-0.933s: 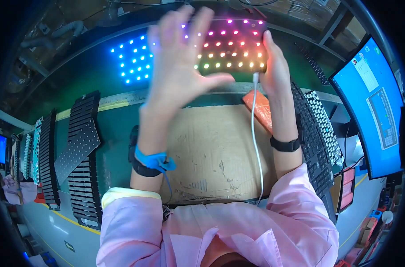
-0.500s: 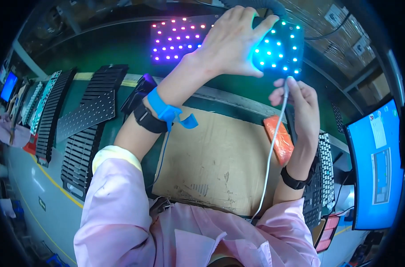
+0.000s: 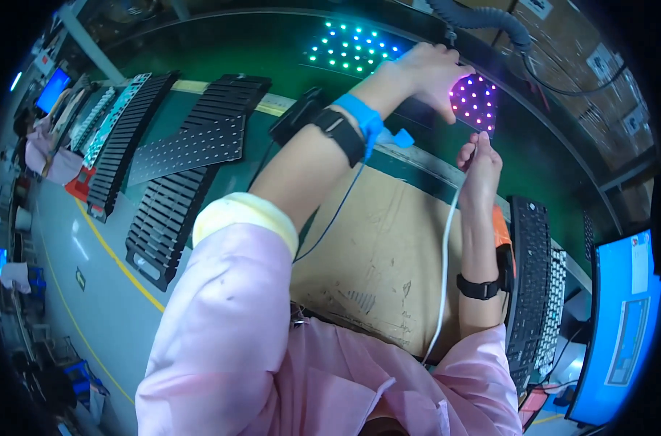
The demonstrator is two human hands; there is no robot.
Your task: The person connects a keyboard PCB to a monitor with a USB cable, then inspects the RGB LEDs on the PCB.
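Note:
A dark circuit board (image 3: 473,104) with rows of lit LEDs lies on the green bench, cyan and green on its left part, pink and purple on its right. My left hand (image 3: 428,76) spans its middle, gripping it across, fingers at the far edge and thumb at the near edge. That hand covers the board's centre. A blue wrist strap (image 3: 359,120) circles my left wrist. At the board's near right edge, my right hand (image 3: 481,171) pinches the end of a white cable (image 3: 447,254). The fingers hide the plug, so I cannot tell whether it is inserted.
Cardboard (image 3: 374,254) covers the bench before me. On the right are an orange packet (image 3: 501,225), a black keyboard (image 3: 530,283), a white keyboard (image 3: 553,305) and a monitor (image 3: 625,312). Slotted black racks (image 3: 171,225) and a perforated board (image 3: 192,149) lie left. A grey hose (image 3: 490,18) hangs behind.
The view has shifted, so the bench items sit farther right. The board's lights have changed from purple on the left and cyan on the right to the reverse. Both hands stay at the board.

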